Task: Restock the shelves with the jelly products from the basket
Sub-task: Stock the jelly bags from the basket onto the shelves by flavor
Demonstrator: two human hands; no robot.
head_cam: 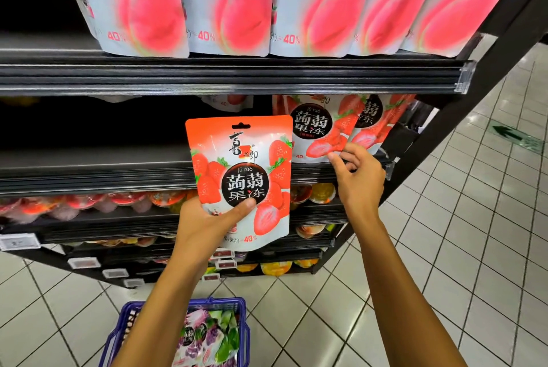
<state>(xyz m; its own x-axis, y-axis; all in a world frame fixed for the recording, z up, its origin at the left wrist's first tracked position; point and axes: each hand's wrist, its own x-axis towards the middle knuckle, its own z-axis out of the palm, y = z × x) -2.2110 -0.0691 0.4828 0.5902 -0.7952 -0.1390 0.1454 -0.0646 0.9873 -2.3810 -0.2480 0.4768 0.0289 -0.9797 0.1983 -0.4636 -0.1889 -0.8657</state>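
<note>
In the head view, the left hand [204, 226] held a strawberry jelly pouch [241, 171] upright in front of the middle shelf [89, 172]. Its thumb [241, 207] pressed across the pouch's front, below the black label, and its other fingers were hidden behind the pack. The pouch hung in the air, apart from the shelf, just left of the shelved strawberry pouches [320, 129], which stood at the right end of that shelf.

The right hand [360, 178] reached to the lower edge of those shelved strawberry pouches. Its fingers [352, 149] were curled and drawn narrow, with thumb and forefinger touching the bottom of a pack. Whether they actually gripped it could not be told.

The rest of the middle shelf, to the left, lay in dark shadow. On the upper shelf [207, 76] stood a row of peach pouches [234, 5], side by side and blurred.

Below the middle shelf, lower shelves carried jelly cups [89, 203] in red, orange and yellow.

A blue basket [241, 307] sat on the tiled floor [444, 263] between the forearms, and held grape pouches [207, 340] with purple and green print. A green arrow [510, 134] was marked on the floor at the far right.
</note>
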